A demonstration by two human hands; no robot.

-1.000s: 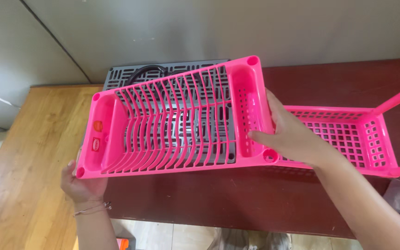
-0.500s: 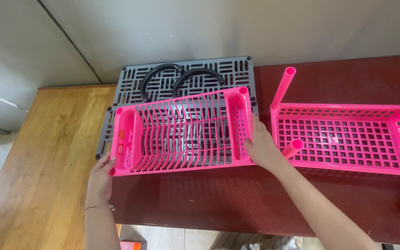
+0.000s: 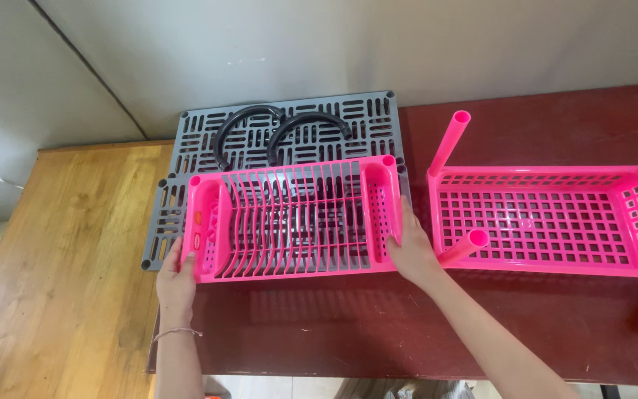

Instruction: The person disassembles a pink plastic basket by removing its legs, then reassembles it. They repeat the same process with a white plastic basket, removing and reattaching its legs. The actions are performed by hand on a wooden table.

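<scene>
Here, both hands' fingers [image 3: 179, 255] are wrapping around one pink rack [image 3: 293, 218], lying beside one pink basket [image 3: 548, 222] and two black hoops [image 3: 282, 129].

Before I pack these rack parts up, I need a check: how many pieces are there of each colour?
Pink: 2, the slotted dish rack held by the left hand and right hand, and the legged grid shelf.
Grey: 1 slotted panel.
Black: 2 curved handles.
Total: 5.

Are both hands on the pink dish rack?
Yes: the left hand and right hand each hold one end of the pink dish rack.
</scene>
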